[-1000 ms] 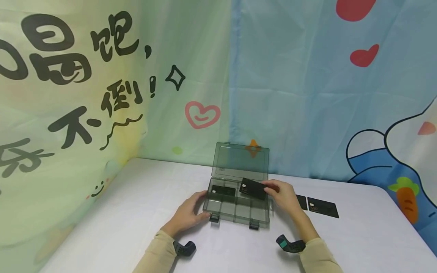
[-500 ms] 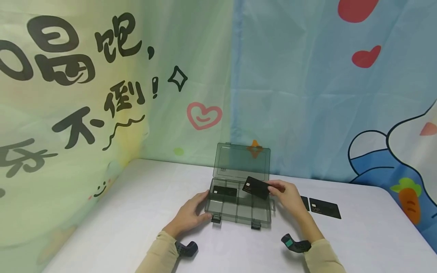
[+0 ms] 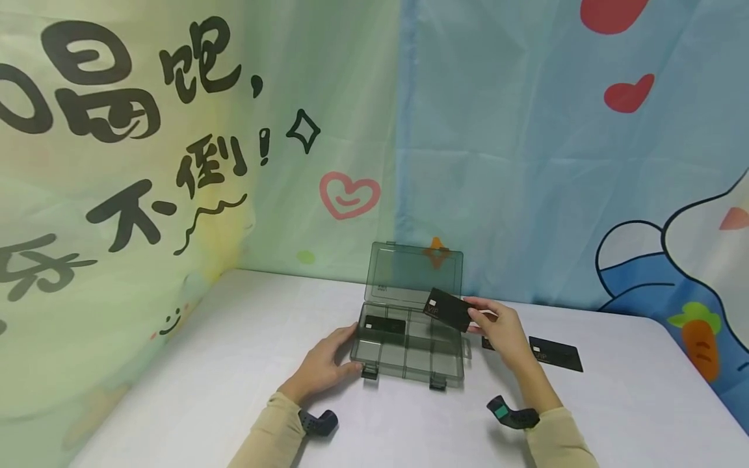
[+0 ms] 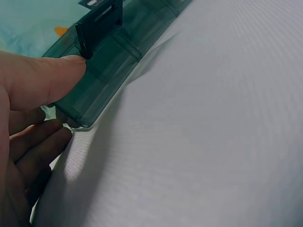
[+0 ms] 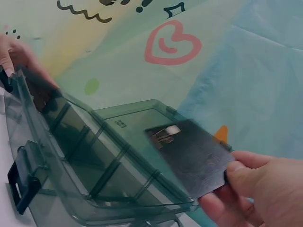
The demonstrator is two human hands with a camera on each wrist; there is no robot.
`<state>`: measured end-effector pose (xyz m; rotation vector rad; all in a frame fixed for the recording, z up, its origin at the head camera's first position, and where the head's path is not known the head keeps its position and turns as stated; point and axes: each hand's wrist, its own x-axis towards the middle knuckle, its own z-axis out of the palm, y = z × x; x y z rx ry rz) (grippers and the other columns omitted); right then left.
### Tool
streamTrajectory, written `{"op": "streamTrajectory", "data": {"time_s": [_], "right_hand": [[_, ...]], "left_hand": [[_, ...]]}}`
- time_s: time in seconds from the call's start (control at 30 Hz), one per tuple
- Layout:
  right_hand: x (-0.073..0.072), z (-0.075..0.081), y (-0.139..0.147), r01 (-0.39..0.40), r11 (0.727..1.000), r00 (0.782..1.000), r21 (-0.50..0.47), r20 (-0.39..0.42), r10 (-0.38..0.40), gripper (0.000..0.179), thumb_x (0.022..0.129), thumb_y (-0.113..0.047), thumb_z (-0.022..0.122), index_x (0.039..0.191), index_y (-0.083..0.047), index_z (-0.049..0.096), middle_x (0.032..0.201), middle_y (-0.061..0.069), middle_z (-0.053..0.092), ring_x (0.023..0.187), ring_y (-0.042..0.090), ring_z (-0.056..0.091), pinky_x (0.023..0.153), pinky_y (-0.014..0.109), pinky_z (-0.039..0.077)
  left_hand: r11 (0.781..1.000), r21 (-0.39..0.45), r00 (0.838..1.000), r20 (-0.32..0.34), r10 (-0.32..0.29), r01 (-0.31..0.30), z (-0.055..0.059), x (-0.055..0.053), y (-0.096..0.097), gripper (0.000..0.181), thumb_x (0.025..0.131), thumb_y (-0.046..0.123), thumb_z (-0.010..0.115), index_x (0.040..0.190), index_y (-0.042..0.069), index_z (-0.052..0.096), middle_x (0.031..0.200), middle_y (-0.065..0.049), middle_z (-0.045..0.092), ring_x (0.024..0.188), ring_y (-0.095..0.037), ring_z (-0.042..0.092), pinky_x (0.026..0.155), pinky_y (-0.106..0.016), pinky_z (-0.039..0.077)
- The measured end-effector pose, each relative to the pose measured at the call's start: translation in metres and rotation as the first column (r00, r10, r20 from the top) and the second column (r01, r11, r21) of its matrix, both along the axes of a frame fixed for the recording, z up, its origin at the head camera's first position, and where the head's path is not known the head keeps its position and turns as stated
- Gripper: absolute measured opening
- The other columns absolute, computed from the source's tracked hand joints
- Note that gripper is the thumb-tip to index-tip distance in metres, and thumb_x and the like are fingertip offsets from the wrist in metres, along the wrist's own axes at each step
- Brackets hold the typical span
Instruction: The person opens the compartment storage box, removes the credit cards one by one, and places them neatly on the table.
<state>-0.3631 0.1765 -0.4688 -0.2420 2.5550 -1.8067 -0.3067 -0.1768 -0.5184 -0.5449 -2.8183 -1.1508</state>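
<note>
A see-through grey-green plastic box (image 3: 404, 374) with divided compartments lies on the table, its lid (image 3: 409, 270) raised at the back. My left hand (image 3: 322, 364) holds the box's left end, thumb at the front wall beside a latch (image 4: 102, 26) and fingers along the side. Above the box's back right part, my right hand (image 3: 500, 325) pinches a black card (image 3: 447, 310) by its right end, thumb on its face. That card is tilted and apart from the box floor. Another black card (image 3: 384, 324) lies in the back left of the box.
To the right of the box lie a black VIP card (image 3: 557, 355) and a second card (image 3: 487, 343), mostly hidden behind the right hand. The white table (image 3: 234, 338) meets a printed curtain (image 3: 503, 162) at the back and left.
My right hand has lifted the black card and shifted it slightly right and back, away from the compartments. The left hand keeps its place on the box.
</note>
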Motion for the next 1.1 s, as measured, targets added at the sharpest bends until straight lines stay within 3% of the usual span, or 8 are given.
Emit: {"op": "streamTrajectory", "data": {"time_s": [0.3, 0.5, 0.73, 0.93, 1.1], "right_hand": [[-0.002, 0.0, 0.007, -0.061, 0.993, 0.992, 0.098, 0.118, 0.049, 0.037, 0.098, -0.017, 0.052, 0.133, -0.005, 0.054, 0.138, 0.019, 0.05, 0.11, 0.02, 0.061, 0.079, 0.028, 0.059], [-0.003, -0.002, 0.013, -0.086, 0.981, 0.994, 0.171, 0.078, 0.074, 0.039, 0.098, -0.018, 0.052, 0.134, -0.003, 0.053, 0.138, 0.024, 0.048, 0.104, 0.029, 0.065, 0.081, 0.032, 0.059], [-0.003, -0.002, 0.02, -0.139, 0.933, 0.99, 0.332, 0.051, 0.13, 0.056, 0.091, -0.039, 0.06, 0.137, -0.007, 0.051, 0.142, 0.022, 0.044, 0.116, 0.039, 0.057, 0.083, 0.041, 0.056], [-0.004, -0.005, 0.025, -0.191, 0.918, 0.981, 0.347, 0.032, 0.192, 0.065, 0.087, -0.031, 0.069, 0.141, -0.004, 0.044, 0.139, 0.025, 0.043, 0.119, 0.043, 0.053, 0.084, 0.041, 0.056], [-0.004, -0.007, 0.027, -0.189, 0.908, 0.979, 0.374, 0.005, 0.201, 0.066, 0.085, -0.029, 0.071, 0.14, -0.002, 0.045, 0.135, 0.024, 0.047, 0.116, 0.043, 0.055, 0.088, 0.045, 0.055]], "left_hand": [[1.0, 0.004, 1.0, 0.0, 0.008, -0.008, 0.0, -0.001, -0.001, 0.077, 0.08, 0.037, 0.069, 0.146, 0.012, 0.037, 0.147, -0.009, 0.044, 0.135, -0.033, 0.041, 0.113, -0.054, 0.031], [1.0, 0.008, 1.0, -0.012, 0.015, -0.015, -0.002, -0.001, -0.001, 0.077, 0.08, 0.036, 0.07, 0.145, 0.012, 0.039, 0.145, -0.009, 0.046, 0.134, -0.033, 0.042, 0.112, -0.053, 0.032], [1.0, -0.001, 1.0, -0.019, 0.016, -0.016, -0.002, -0.001, 0.0, 0.077, 0.079, 0.036, 0.07, 0.146, 0.012, 0.038, 0.145, -0.009, 0.046, 0.135, -0.033, 0.042, 0.113, -0.052, 0.032], [1.0, 0.005, 1.0, -0.018, 0.013, -0.013, -0.002, 0.0, 0.0, 0.077, 0.079, 0.036, 0.07, 0.146, 0.013, 0.038, 0.145, -0.008, 0.046, 0.135, -0.032, 0.042, 0.112, -0.053, 0.032], [1.0, 0.007, 1.0, -0.016, 0.01, -0.01, -0.002, 0.0, 0.001, 0.077, 0.079, 0.037, 0.069, 0.146, 0.013, 0.038, 0.145, -0.008, 0.046, 0.135, -0.032, 0.042, 0.112, -0.053, 0.032]]}}
